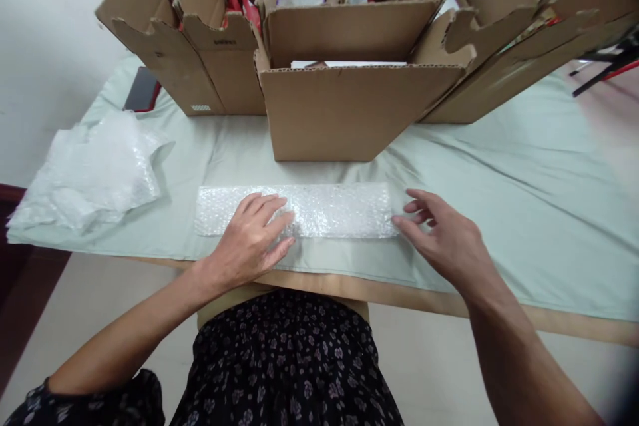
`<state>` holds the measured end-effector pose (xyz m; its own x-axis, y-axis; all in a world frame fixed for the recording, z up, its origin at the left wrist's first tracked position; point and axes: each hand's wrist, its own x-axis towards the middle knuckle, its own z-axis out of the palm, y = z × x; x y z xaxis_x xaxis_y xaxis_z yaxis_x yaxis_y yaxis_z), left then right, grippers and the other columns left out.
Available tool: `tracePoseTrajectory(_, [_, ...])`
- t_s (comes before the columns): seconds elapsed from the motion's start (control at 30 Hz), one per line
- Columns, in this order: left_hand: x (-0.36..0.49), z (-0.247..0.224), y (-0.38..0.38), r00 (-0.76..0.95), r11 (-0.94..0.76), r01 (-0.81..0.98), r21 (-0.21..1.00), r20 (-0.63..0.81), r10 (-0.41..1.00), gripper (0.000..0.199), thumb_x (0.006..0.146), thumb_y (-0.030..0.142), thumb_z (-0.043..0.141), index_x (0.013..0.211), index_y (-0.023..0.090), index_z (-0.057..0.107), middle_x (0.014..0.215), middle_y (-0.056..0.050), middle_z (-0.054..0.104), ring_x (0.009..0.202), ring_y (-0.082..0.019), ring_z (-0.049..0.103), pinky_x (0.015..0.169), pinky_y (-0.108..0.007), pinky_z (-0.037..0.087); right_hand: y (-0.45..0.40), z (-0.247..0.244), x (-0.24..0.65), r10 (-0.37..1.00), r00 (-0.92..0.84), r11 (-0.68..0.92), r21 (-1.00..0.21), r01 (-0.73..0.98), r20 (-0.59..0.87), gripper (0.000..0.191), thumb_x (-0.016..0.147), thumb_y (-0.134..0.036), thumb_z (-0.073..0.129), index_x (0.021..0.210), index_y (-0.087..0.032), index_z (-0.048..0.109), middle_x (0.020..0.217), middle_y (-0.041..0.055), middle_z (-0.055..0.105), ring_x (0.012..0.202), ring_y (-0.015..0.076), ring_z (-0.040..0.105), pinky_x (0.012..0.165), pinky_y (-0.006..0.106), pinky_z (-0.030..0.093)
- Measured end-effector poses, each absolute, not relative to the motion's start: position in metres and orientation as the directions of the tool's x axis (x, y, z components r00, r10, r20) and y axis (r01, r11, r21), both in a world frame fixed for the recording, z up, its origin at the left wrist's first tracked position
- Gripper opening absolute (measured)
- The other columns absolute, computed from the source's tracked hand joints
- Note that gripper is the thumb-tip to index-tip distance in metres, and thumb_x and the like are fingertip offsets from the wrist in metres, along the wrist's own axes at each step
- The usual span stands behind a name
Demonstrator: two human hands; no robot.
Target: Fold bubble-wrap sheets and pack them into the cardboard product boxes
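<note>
A long flat strip of clear bubble wrap (334,210) lies crosswise on the pale green cloth near the table's front edge. My left hand (255,236) rests on its left half, fingers spread and holding nothing. Just off the strip's right end is my right hand (439,233), its fingers curved and apart, with nothing between them. The thumb tip is very near the strip's corner; whether it touches cannot be made out.
Several open cardboard boxes (349,113) stand in a row behind the strip, with packets inside. More bubble wrap (100,170) is piled at the left. A dark flat object (142,90) lies behind that pile. The cloth (524,213) covers the table.
</note>
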<state>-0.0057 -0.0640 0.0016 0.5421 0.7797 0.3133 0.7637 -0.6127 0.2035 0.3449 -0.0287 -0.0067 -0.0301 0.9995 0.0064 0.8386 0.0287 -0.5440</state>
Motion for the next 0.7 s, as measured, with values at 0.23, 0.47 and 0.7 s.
tracePoseTrajectory(0.23, [0.016,-0.028,-0.055,0.596,-0.622,0.744,0.243,0.178,0.783,0.051,0.099,0.042,0.064,0.146,0.023,0.058,0.163,-0.016,0.050,0.156,-0.037,0.041,0.128,-0.061,0.033,-0.044,-0.018,0.300,0.864,-0.428,0.503,-0.388,0.772,0.266,0.053,0.102,-0.052,0.054,0.147,-0.024,0.058,0.152,0.0152,0.061,0.138,0.0341,0.059,0.112,0.055,0.049])
tracePoseTrajectory(0.47, [-0.026,-0.052,-0.073,0.598,-0.598,0.765,0.241,0.082,0.798,0.068,0.098,0.055,0.064,0.159,0.035,0.041,0.172,-0.007,0.040,0.162,-0.036,0.030,0.133,-0.062,0.017,-0.055,-0.061,0.295,0.841,-0.524,0.541,-0.199,0.817,0.133,0.058,0.109,-0.048,0.040,0.161,-0.024,0.044,0.169,0.0122,0.043,0.156,0.0322,0.041,0.121,0.053,0.040])
tracePoseTrajectory(0.7, [-0.058,-0.052,-0.094,0.482,-0.492,0.850,0.188,0.099,0.871,0.066,0.104,0.049,0.055,0.164,0.034,0.032,0.174,-0.009,0.036,0.164,-0.035,0.026,0.133,-0.060,0.018,-0.064,-0.058,0.306,0.847,-0.499,0.530,-0.238,0.814,0.181,0.052,0.109,-0.044,0.044,0.155,-0.024,0.052,0.163,0.0112,0.051,0.151,0.0317,0.049,0.118,0.053,0.043])
